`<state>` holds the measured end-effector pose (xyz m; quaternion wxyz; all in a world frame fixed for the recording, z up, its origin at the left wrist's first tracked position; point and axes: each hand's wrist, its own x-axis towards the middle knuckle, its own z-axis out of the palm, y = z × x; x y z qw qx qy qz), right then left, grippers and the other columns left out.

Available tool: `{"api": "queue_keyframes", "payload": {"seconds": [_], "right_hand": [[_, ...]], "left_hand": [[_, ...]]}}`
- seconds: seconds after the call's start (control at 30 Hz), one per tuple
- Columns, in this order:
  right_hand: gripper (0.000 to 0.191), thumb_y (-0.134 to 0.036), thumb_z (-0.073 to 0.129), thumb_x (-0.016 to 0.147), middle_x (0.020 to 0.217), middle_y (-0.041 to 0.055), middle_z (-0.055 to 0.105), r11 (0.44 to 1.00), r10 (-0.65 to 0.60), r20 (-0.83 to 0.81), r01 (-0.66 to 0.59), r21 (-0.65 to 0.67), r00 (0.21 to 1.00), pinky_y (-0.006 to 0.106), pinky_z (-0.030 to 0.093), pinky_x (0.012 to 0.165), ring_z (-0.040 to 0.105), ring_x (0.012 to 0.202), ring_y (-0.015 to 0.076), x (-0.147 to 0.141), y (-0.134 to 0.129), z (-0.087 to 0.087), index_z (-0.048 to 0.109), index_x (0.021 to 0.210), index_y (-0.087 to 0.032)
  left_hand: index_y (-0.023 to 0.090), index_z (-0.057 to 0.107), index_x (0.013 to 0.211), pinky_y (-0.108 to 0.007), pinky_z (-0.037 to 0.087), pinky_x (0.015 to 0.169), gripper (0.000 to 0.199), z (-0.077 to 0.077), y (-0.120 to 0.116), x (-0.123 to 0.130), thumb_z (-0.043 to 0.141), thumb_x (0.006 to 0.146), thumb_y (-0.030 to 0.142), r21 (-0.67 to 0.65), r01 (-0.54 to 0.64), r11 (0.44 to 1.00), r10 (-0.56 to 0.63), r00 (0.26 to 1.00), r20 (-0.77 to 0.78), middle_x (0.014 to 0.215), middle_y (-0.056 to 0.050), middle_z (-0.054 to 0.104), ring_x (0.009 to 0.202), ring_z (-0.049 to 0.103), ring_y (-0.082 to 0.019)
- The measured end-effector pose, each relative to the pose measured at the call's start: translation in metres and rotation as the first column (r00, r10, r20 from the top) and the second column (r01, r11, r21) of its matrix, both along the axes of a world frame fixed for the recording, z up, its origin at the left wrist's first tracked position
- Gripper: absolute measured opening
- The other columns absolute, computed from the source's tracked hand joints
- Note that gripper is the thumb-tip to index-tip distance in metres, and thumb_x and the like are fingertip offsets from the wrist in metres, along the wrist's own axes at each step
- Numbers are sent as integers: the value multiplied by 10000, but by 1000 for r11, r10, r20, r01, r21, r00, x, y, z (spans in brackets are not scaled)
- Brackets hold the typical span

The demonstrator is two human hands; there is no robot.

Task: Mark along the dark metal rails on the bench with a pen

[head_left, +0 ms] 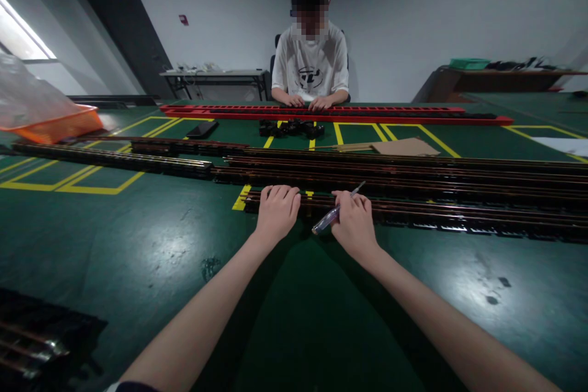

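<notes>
A long black strip with copper-coloured rods [427,213] lies across the green table [174,245], nearest to me. My left hand [278,209] rests over its left part, fingers bent down on it and close together; whether they pinch anything is hidden. To the right, my right hand [353,220] is closed round a pen-like tool with a clear handle [327,220], its thin metal tip pointing up and to the right. The fingers of this hand also touch the strip. More such strips [413,176] lie side by side just behind.
Across the table sits a person [310,67] with both hands at a long red tray [390,117]. An orange basket [68,124] stands at left, near a phone [202,129]. Cardboard [407,147] and black parts [291,128] lie mid-table. More strips [41,343] are at lower left.
</notes>
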<state>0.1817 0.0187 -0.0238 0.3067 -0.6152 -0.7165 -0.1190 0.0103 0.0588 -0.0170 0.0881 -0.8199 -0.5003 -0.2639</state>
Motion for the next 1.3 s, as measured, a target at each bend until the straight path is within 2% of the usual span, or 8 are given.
{"api": "queue_keyframes", "payload": {"seconds": [0.2, 0.33, 0.47, 0.63, 0.73, 1.0, 1.17, 1.3], "right_hand": [[296, -25, 427, 677, 955, 122, 659, 998, 66, -5, -66, 11, 998, 386, 341, 821, 558, 889, 267, 5, 3, -2, 487, 931, -164], [238, -68, 446, 712, 973, 110, 663, 991, 129, -10, -128, 39, 992, 386, 343, 816, 576, 889, 261, 7, 3, -3, 469, 919, -184], [110, -206, 495, 785, 1032, 126, 662, 982, 163, 29, -165, 89, 986, 400, 343, 825, 590, 894, 272, 7, 3, -3, 435, 877, -201], [132, -269, 400, 905, 852, 100, 675, 989, 94, 152, -109, 96, 984, 384, 343, 780, 597, 799, 265, 4, 6, -4, 474, 942, -167], [189, -309, 379, 926, 833, 102, 672, 993, 52, 188, -71, 93, 981, 384, 345, 781, 595, 802, 272, 3, 7, -4, 492, 943, -159], [161, -290, 397, 908, 851, 121, 671, 992, 57, 146, -72, 99, 988, 411, 363, 796, 597, 839, 280, 2, 12, -4, 492, 940, -165], [53, -197, 444, 872, 1121, 135, 648, 947, 278, -50, -265, 183, 959, 452, 352, 888, 538, 1116, 279, -6, 14, 1, 421, 829, -219], [49, -240, 413, 909, 1092, 104, 649, 887, 462, -358, -412, 210, 811, 438, 402, 914, 547, 1119, 235, -35, 16, 10, 458, 898, -227]], "left_hand": [[193, 616, 1018, -355, 329, 958, 317, 0, 3, -1, 310, 949, 240, -42, -5, 999, 13, 980, 199, 1063, -56, 654, 1070, 535, -195], [219, 625, 957, -381, 305, 982, 295, 3, 9, -8, 332, 929, 215, -65, -195, 979, 204, 883, 423, 1078, -47, 646, 1126, 487, -215], [249, 633, 939, -422, 308, 967, 304, 14, 20, -29, 338, 901, 187, -187, -394, 900, 427, 710, 560, 1069, -29, 661, 1116, 487, -239], [243, 637, 927, -430, 338, 939, 305, 16, 33, -70, 341, 874, 189, -285, -562, 776, 615, 576, 538, 1078, -58, 659, 1116, 496, -270], [240, 647, 899, -450, 340, 929, 347, 10, 38, -85, 302, 880, 209, -474, -538, 697, 717, 507, 478, 1039, -60, 682, 1063, 543, -278], [252, 697, 821, -406, 338, 938, 472, 12, 38, -84, 243, 906, 344, -559, -326, 762, 589, 707, 390, 890, -17, 733, 942, 623, -228], [257, 718, 796, -425, 315, 971, 509, 11, 41, -83, 239, 915, 381, -560, -322, 763, 569, 746, 347, 916, -27, 736, 958, 630, -238], [262, 720, 804, -426, 328, 949, 495, 11, 41, -82, 253, 918, 379, -553, -325, 767, 556, 767, 320, 908, -34, 736, 954, 632, -245]]}}
